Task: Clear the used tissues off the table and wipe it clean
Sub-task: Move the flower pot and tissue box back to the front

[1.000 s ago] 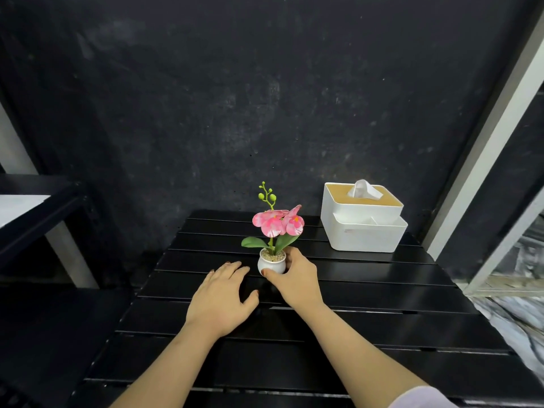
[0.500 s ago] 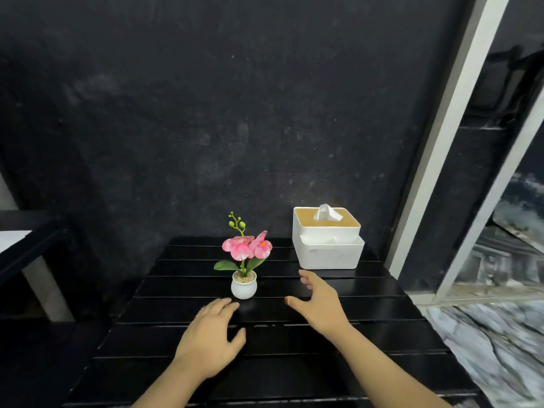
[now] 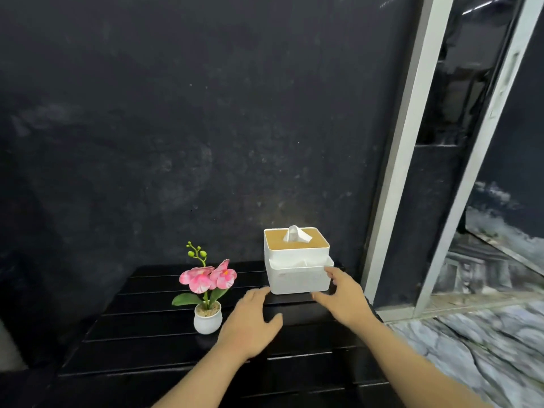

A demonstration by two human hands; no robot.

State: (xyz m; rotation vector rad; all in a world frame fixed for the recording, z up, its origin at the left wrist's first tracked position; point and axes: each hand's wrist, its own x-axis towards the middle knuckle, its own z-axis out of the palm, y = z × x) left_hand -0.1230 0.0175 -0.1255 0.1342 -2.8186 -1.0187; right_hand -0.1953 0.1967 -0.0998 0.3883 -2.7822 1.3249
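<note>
A white tissue box [image 3: 297,275] with a tan lid stands at the back right of the black slatted table [image 3: 141,354], a white tissue [image 3: 295,234] poking up from its slot. My right hand [image 3: 343,298] is open, fingers spread, at the box's front right corner, its fingertips at the box's edge. My left hand [image 3: 253,322] is open, palm down, just in front of the box's front left corner and close above the table. I see no loose tissues on the table.
A small white pot with pink orchid flowers [image 3: 207,293] stands left of my left hand. A dark wall rises behind the table. A white door frame [image 3: 394,184] and marbled floor [image 3: 471,354] lie to the right.
My right hand has let go of the flower pot. Both hands have moved right and forward to the tissue box, and the view has swung to the right.
</note>
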